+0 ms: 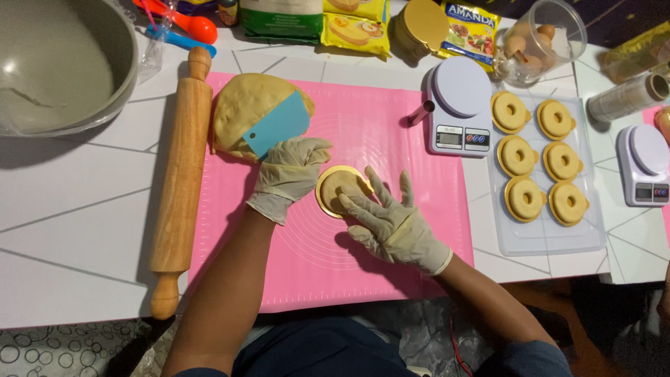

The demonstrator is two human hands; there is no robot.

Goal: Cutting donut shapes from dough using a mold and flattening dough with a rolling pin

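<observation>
A: Head view, surroundings first. Pink silicone baking mat (391, 126) on a white tiled table (84, 230). Long wooden rolling pin (180, 181) lies along the mat's left edge. Big lump of yellow dough (241, 105) at the mat's upper left, light blue plastic scraper (279, 126) resting on it. Grey metal mixing bowl (56, 63) in the top left corner.

B: Right side?

A: White digital kitchen scale (457, 105) at the mat's upper right, small metal tube (421, 112) just beside it. Clear plastic tray (551, 241) with six filled gold moulds (517, 155) in two columns. Second white scale (645, 164) at the far right. Clear tub of eggs (541, 38) and yellow packets (356, 28) along the back.

B: Anything blocking the work?

A: No. Scraper and dough lump sit close to the left hand, not touching as far as I can tell.

B: Hands?

A: Both in pale latex gloves. Small round gold mould with dough (338, 188) sits mid-mat, between them. Left hand (289, 174) curled against the mould's left rim, fingers bent together. Right hand (394, 223) flat, fingers spread, fingertips (352, 202) pressing the dough in the mould. No pinch on either side.
</observation>
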